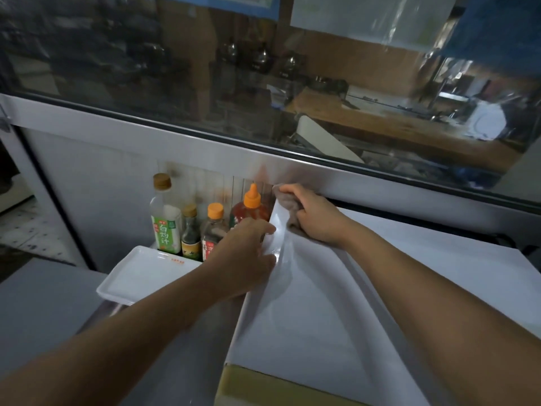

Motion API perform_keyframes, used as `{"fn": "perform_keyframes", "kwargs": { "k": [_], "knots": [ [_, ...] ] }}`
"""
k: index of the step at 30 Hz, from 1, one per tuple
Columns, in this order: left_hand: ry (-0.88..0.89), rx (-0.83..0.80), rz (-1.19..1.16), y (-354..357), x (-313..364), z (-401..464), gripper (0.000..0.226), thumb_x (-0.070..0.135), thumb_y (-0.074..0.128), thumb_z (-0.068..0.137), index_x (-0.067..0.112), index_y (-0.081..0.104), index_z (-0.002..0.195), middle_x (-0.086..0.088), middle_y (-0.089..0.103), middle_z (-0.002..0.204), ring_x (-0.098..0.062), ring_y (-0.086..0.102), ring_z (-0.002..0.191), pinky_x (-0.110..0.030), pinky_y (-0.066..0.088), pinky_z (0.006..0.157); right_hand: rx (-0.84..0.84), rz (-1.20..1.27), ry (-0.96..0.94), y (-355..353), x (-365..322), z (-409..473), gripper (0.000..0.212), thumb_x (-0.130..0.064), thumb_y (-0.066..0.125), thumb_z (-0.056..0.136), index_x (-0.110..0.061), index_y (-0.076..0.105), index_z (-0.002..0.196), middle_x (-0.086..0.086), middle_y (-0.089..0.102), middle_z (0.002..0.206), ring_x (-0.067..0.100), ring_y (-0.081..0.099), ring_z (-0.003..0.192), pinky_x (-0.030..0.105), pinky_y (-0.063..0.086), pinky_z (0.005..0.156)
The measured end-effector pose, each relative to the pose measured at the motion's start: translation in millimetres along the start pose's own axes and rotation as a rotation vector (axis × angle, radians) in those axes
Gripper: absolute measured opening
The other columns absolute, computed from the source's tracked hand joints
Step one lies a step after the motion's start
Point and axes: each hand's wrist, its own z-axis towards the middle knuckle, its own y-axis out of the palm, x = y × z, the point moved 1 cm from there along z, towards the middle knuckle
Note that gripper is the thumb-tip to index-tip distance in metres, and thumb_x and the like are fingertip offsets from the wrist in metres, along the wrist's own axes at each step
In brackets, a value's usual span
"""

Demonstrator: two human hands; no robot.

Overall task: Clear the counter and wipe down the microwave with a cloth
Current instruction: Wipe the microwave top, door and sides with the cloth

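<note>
right hand: the right hand (314,213) has its fingers curled round a bunched grey-pink cloth (288,205), pressing it on the far left corner of the microwave (336,303), close under the window frame
left hand: the left hand (246,259) grips the upper left edge of the microwave, thumb on the top, fingers wrapped down the side; it seems to steady the box
where the task stands: my judgement is that the top is being wiped at its back corner; the rest of the white top and the sides look not yet reached
risk, bottles: four sauce bottles stand just beside that corner, the red one with the orange nozzle (252,210) nearest, then an orange-capped one (213,230), a small dark one (191,232) and a tall one with a cork-coloured cap (165,215); a wide stroke off the edge, or the left hand pulling back, could topple them
risk, tray: the white tray (140,276) lies partly over the counter's edge below the left forearm; an elbow nudge could slide it off
risk, microwave: a hard push with the cloth could shift the box toward the bottles
in the way: the bottles and tray crowd the left side, so that side cannot be wiped freely until they move
around: a yellowish carton edge (263,385) lies against the near front; a glass window (263,68) spans the back
</note>
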Motion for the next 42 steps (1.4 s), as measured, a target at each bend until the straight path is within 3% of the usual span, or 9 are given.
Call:
{"fn": "perform_keyframes", "kwargs": {
  "k": [3, 5, 8, 18, 29, 31, 34, 40, 42],
  "knots": [
    [0.035, 0.021, -0.03, -7, -6, -10, 0.032, 0.009, 0.059, 0.086, 0.018, 0.054, 0.116, 0.002, 0.057, 0.117, -0.012, 0.052, 0.099, -0.009, 0.034, 0.071, -0.068, 0.039, -0.103, 5, 4, -18, 0.058, 0.003, 0.041, 0.08, -0.026, 0.049, 0.13, -0.014, 0.044, 0.137, -0.006, 0.046, 0.114, 0.012, 0.044, 0.089],
    [0.037, 0.047, -0.045, -12, -12, -15, 0.027, 0.01, 0.059, 0.087, 0.017, 0.054, 0.112, 0.002, 0.058, 0.114, -0.014, 0.054, 0.1, -0.006, 0.035, 0.07, -0.097, 0.089, -0.153, 8, 8, -27, 0.059, 0.001, 0.036, 0.074, -0.027, 0.053, 0.122, -0.02, 0.047, 0.132, -0.011, 0.052, 0.103, 0.008, 0.047, 0.073],
    [0.002, 0.048, -0.019, -17, -22, -18, 0.036, 0.015, 0.059, 0.088, 0.02, 0.049, 0.122, 0.001, 0.056, 0.122, -0.015, 0.053, 0.107, -0.02, 0.039, 0.082, -0.075, 0.187, -0.111, 7, 11, -13, 0.055, -0.002, 0.034, 0.069, -0.028, 0.058, 0.112, -0.013, 0.052, 0.13, 0.016, 0.06, 0.084, 0.025, 0.049, 0.061],
    [-0.011, 0.037, -0.002, -22, -33, -35, 0.037, 0.01, 0.057, 0.088, 0.021, 0.046, 0.122, 0.0, 0.055, 0.125, -0.016, 0.053, 0.108, -0.026, 0.044, 0.087, -0.033, -0.215, -0.153, 8, 3, 15, 0.036, 0.005, 0.043, 0.084, -0.022, 0.061, 0.1, 0.001, 0.058, 0.12, 0.017, 0.054, 0.108, 0.041, 0.05, 0.093],
    [0.145, 0.103, -0.036, -40, -23, -54, 0.038, 0.003, 0.06, 0.084, 0.006, 0.05, 0.121, -0.014, 0.06, 0.109, -0.028, 0.055, 0.1, -0.038, 0.046, 0.084, -0.113, -0.135, -0.413, 41, -48, -91, 0.052, 0.005, 0.032, 0.069, -0.007, 0.068, 0.105, 0.003, 0.064, 0.112, 0.013, 0.055, 0.109, 0.022, 0.047, 0.092],
    [0.155, 0.116, -0.033, -41, -23, -54, 0.037, 0.002, 0.059, 0.084, 0.006, 0.051, 0.12, -0.013, 0.06, 0.108, -0.027, 0.055, 0.098, -0.036, 0.046, 0.082, -0.155, -0.102, -0.424, 35, -33, -82, 0.04, 0.003, 0.038, 0.084, -0.003, 0.064, 0.113, 0.007, 0.061, 0.101, 0.021, 0.06, 0.088, 0.028, 0.05, 0.07],
    [0.147, 0.106, -0.025, -37, -22, -54, 0.037, 0.001, 0.058, 0.085, 0.008, 0.05, 0.12, -0.012, 0.06, 0.108, -0.028, 0.056, 0.099, -0.038, 0.048, 0.083, -0.01, -0.025, -0.316, 13, -14, -60, 0.03, -0.023, 0.051, 0.096, -0.01, 0.061, 0.121, 0.011, 0.028, 0.076, 0.014, 0.027, 0.05, 0.024, 0.022, 0.047],
    [0.102, 0.086, -0.018, -16, -1, -51, 0.029, 0.005, 0.055, 0.087, 0.011, 0.054, 0.116, -0.009, 0.058, 0.114, -0.025, 0.054, 0.102, -0.025, 0.04, 0.078, 0.051, -0.166, -0.223, 11, -6, -71, 0.021, -0.01, 0.047, 0.098, -0.021, 0.061, 0.108, -0.008, 0.061, 0.096, -0.006, 0.055, 0.079, 0.006, 0.044, 0.064],
    [0.123, 0.084, 0.04, -9, 6, -50, 0.034, 0.005, 0.056, 0.088, 0.009, 0.055, 0.122, -0.01, 0.057, 0.122, -0.024, 0.052, 0.112, -0.022, 0.039, 0.087, 0.012, -0.319, -0.315, 12, -10, -103, 0.034, -0.01, 0.041, 0.099, -0.019, 0.053, 0.13, -0.006, 0.052, 0.136, -0.002, 0.044, 0.123, 0.018, 0.039, 0.103]
  ]
}}
